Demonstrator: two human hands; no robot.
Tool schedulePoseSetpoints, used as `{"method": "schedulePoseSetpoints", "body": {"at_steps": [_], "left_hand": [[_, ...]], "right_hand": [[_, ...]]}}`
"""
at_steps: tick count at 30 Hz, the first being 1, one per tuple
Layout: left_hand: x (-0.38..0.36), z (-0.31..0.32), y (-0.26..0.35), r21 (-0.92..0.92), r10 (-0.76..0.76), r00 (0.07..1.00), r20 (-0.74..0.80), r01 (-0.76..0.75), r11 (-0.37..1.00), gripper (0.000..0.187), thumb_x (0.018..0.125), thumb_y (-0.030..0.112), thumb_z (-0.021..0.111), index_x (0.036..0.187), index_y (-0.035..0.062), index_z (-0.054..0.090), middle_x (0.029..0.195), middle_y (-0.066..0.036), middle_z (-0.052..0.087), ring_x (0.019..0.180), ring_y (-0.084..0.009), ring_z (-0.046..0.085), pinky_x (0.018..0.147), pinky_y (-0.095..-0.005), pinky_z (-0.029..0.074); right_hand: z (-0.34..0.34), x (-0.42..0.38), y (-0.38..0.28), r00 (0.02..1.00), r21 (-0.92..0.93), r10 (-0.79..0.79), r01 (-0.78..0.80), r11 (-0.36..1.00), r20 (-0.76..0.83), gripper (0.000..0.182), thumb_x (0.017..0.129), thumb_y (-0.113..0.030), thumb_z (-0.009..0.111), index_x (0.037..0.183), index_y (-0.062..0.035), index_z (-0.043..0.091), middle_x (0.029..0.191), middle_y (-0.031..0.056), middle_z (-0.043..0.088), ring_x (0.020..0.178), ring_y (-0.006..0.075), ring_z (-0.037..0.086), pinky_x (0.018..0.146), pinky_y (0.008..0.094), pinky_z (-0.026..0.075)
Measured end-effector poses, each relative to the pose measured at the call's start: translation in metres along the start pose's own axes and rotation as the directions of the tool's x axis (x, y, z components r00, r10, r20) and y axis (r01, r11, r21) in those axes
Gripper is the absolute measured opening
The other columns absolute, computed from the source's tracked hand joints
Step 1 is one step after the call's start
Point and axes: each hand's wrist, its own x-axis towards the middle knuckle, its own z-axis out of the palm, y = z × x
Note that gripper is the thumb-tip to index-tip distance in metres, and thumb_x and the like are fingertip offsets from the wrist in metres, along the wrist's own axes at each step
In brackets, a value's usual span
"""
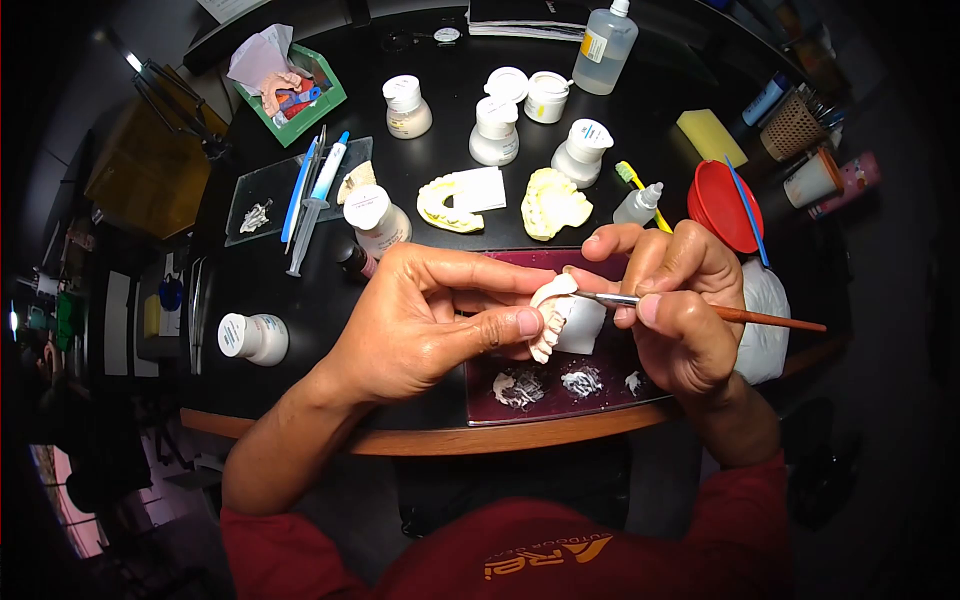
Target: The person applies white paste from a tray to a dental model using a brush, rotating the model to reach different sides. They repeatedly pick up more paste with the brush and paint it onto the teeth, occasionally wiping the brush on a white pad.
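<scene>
Between the thumb and fingers of my left hand [400, 325] is a pale dental arch model [547, 320] with a row of teeth, held up over the desk. My right hand [690, 310] grips a thin paintbrush [745, 315] with a reddish-brown wooden handle and a metal ferrule. The brush tip is at the upper end of the model; whether it touches cannot be made out. Below both hands lies a dark red mixing slab [480, 350] bearing several smears of white paste [581, 380] and a white paper square [580, 327].
Yellowish dental casts [553, 204], powder jars [378, 222] and a dropper bottle [638, 205] stand beyond my hands. A syringe [318, 205] lies on a glass plate at left. At right are a red bowl [718, 205] and white cloth [765, 320]; a green bin [320, 95] sits farther back.
</scene>
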Motion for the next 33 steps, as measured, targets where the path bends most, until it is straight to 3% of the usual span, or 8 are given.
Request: {"method": "schedulePoseSetpoints", "body": {"at_steps": [20,33], "left_hand": [[-0.0006,-0.0014,-0.0025,-0.131,0.01,1.0,0.02,-0.007,0.991,0.032,0.093,0.004,0.074,0.119,-0.012,0.066,0.101,-0.019,0.074,0.089,-0.0191,0.074,0.076,-0.0299,0.064],[-0.0016,-0.0012,-0.0009,-0.117,0.009,1.0,0.018,-0.007,0.993,0.031,0.093,0.006,0.074,0.119,-0.0101,0.067,0.1,-0.018,0.074,0.088,-0.018,0.074,0.074,-0.028,0.064]], "right_hand": [[0.0003,0.0009,-0.003,0.999,-0.068,-0.029,0.031,0.997,0.037,0.011,0.081,0.011,0.053,0.084,0.0006,0.055,0.074,0.0146,0.062,0.113,0.0363,0.063,0.096,0.0559,0.058],[-0.0008,-0.0016,-0.0029,0.995,-0.122,-0.059,0.068,0.99,0.077,0.012,0.08,0.01,0.054,0.085,-0.001,0.054,0.077,0.0144,0.061,0.111,0.0374,0.062,0.097,0.0571,0.057]]}}
